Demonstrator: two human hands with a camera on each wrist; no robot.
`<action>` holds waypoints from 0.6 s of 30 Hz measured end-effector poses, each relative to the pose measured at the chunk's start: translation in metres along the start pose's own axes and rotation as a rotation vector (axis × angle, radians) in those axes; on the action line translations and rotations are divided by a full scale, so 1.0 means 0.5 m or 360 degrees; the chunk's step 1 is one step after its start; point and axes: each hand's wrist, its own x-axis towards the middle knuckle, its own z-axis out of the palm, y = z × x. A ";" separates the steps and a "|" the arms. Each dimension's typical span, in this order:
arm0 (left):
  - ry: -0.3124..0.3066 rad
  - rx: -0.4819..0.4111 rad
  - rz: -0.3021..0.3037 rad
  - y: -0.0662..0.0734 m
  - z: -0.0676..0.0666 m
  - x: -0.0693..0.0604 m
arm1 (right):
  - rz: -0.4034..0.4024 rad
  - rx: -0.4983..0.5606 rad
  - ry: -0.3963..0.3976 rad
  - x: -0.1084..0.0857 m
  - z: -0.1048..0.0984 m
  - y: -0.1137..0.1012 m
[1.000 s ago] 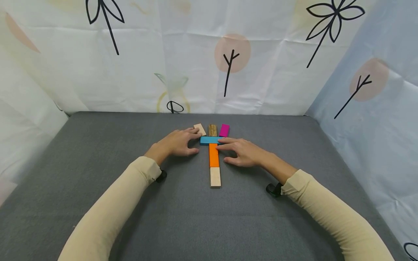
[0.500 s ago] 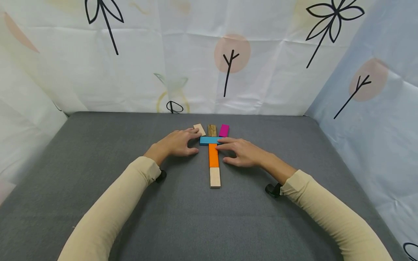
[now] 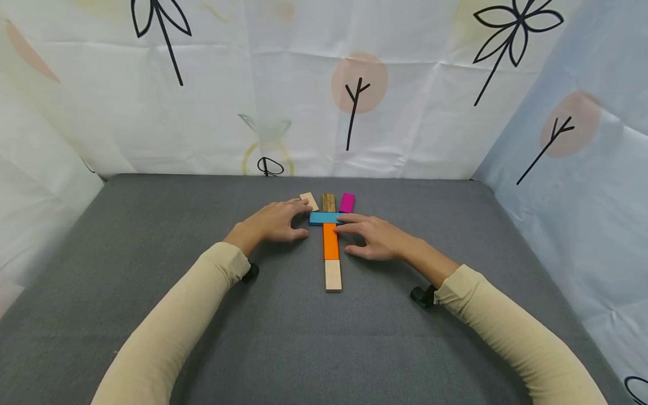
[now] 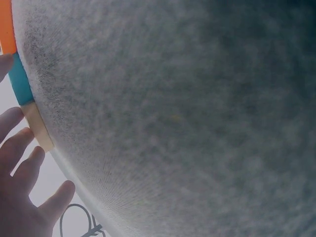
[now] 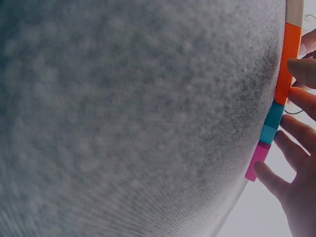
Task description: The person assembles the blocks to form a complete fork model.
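Observation:
Flat wooden blocks form a figure on the grey cloth. A blue block (image 3: 319, 219) lies crosswise above an orange block (image 3: 331, 243), with a pale block (image 3: 332, 275) at the near end. Beyond the blue one are a brown block (image 3: 328, 202), a magenta block (image 3: 347, 202) and a tilted pale block (image 3: 306, 198). My left hand (image 3: 275, 222) has relaxed, spread fingers by the tilted pale block and the blue block's left end. Fingertips of my right hand (image 3: 379, 238) rest on the blue and orange blocks, covering the blue one's right end.
Grey cloth (image 3: 283, 337) covers the table. A white printed curtain (image 3: 202, 112) hangs behind its far edge, and a bluish one (image 3: 572, 225) runs along the right side. Dark wrist cameras sit under both cuffs.

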 end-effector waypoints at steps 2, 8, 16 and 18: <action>0.0000 -0.0005 0.0000 0.000 0.000 0.001 | 0.0005 0.0001 0.0001 0.000 0.001 0.000; -0.0002 -0.0017 -0.0010 -0.002 -0.001 0.004 | 0.0021 -0.0005 0.0001 0.001 0.002 0.000; 0.0022 -0.0058 0.0009 -0.002 -0.001 0.007 | 0.0020 -0.0014 0.0003 0.001 0.000 -0.003; 0.0022 -0.0065 0.0006 -0.002 -0.001 0.008 | 0.0020 -0.0013 0.0002 0.001 0.000 -0.003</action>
